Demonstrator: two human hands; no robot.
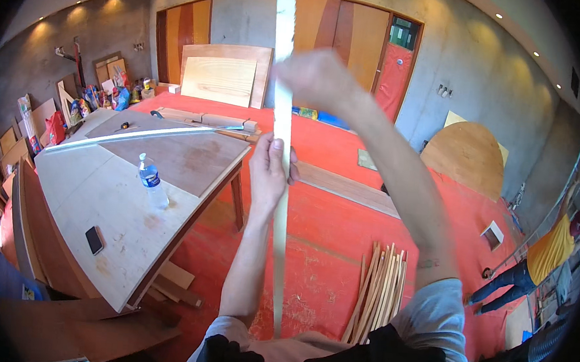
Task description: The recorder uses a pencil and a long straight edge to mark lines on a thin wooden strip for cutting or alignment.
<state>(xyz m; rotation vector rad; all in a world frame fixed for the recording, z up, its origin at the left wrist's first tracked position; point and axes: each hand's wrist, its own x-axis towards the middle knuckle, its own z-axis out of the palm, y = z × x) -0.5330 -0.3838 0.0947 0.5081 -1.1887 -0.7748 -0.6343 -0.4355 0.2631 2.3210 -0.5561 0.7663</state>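
A long, thin pale strip [281, 110], which looks like wood or veneer, stands upright in front of my body. Its upper right edge looks ragged. My left hand [269, 172] grips it around the middle, the thumb lying on the near face and fingertips showing past the right edge. Higher up, my right hand [311, 79] is curled against the strip and blurred. I cannot tell whether it is closed on the strip or on something small. The strip's lower end runs down towards my shirt.
At left, a worktable [133, 180] bears a water bottle [152, 181], a phone [94, 240], a tape measure [125, 125] and a long metal straightedge [126, 138]. Thin wood sticks [380, 293] stand bundled at right. Planks [345, 187] lie on red floor sheeting [314, 263]. A person in yellow [547, 249] stands far right.
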